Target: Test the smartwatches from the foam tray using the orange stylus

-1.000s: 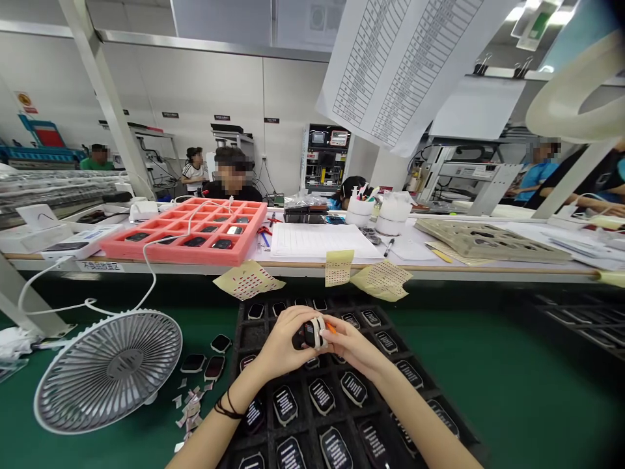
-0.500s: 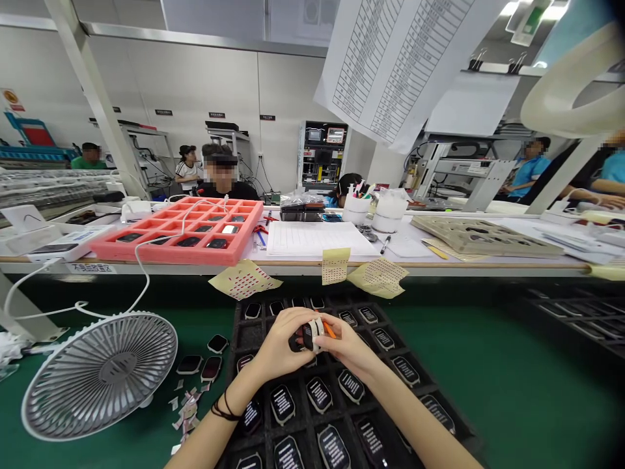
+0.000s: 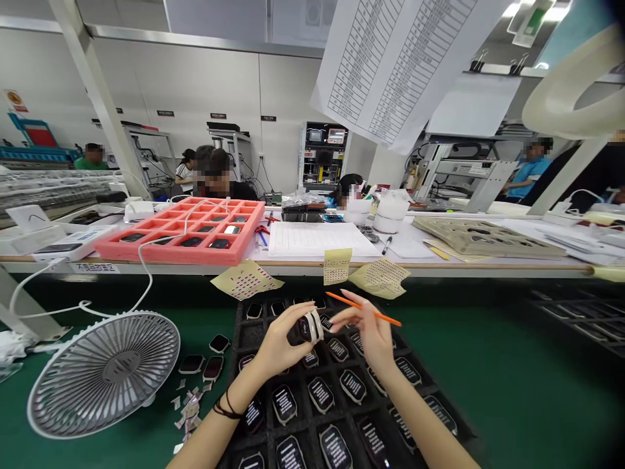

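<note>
My left hand [image 3: 279,345] is closed on smartwatch cases [image 3: 306,327], seen edge-on with pale rims; they look like two held side by side. My right hand [image 3: 375,340] is just to the right, apart from the cases. A thin orange stick [image 3: 390,319] lies across its fingers, its kind not clear. Both hands are above a black compartment tray [image 3: 250,336]. Rows of smartwatches [image 3: 321,395] with lit white text on their screens lie in it. My forearms cover part of the tray.
A round grey fan [image 3: 117,365] stands at left. Beside it lie several dark-screened watches [image 3: 213,369] and paper scraps [image 3: 190,410]. Yellow sticker sheets [image 3: 247,279] hang from the shelf edge. On the shelf sit a red foam tray [image 3: 234,255] and papers [image 3: 322,240]. Another black tray is at right.
My right hand has come away from the watch cases, moving right and opening somewhat, and the orange stick now shows fully. My left hand keeps its hold.
</note>
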`<state>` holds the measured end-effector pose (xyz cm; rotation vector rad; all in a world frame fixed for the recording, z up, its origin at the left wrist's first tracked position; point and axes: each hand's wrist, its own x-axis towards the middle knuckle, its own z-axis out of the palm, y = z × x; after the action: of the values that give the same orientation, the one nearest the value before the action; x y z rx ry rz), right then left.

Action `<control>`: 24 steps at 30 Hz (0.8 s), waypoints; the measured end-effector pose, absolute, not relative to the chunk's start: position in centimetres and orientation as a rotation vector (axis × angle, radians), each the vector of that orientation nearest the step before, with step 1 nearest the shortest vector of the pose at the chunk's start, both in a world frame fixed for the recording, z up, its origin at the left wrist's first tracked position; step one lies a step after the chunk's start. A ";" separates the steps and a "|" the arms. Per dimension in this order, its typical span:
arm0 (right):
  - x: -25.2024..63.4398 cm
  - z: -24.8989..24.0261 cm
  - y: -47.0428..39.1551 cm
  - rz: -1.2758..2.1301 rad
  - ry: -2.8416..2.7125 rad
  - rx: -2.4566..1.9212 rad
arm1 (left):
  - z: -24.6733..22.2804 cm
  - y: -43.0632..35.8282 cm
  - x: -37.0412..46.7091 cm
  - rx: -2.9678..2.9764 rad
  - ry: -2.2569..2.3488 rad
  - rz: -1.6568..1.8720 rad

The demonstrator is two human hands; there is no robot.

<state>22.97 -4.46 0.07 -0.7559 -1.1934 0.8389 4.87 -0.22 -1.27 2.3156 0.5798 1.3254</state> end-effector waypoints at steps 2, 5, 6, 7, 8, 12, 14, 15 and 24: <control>23.5 0.1 -4.9 0.729 -1.182 -0.714 | -1.4 -0.2 4.9 2.305 0.572 1.297; 23.8 -0.3 -5.3 0.624 -1.226 -0.707 | -1.4 -0.3 5.0 2.302 0.584 1.273; 23.8 -0.4 -5.4 0.594 -1.240 -0.720 | -1.4 -0.3 5.0 2.301 0.590 1.272; 23.7 -0.5 -5.5 0.563 -1.249 -0.740 | -1.4 -0.3 5.0 2.299 0.595 1.275; 23.6 -0.5 -5.5 0.534 -1.251 -0.762 | -1.3 -0.4 5.0 2.298 0.598 1.274; 23.2 -0.5 -5.6 0.465 -1.238 -0.835 | -1.3 -0.4 5.0 2.293 0.595 1.256; 23.1 -0.4 -5.6 0.460 -1.243 -0.843 | -1.4 -0.4 4.9 2.291 0.602 1.247; 23.1 -0.4 -5.6 0.459 -1.247 -0.843 | -1.4 -0.4 4.9 2.290 0.606 1.247; 23.1 -0.5 -5.7 0.398 -1.345 -0.852 | -1.5 -0.4 4.9 2.285 0.632 1.259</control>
<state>23.12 -5.73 -0.51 -0.8519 -1.3448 0.3980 4.92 -0.43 -1.46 2.2852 0.6324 1.2591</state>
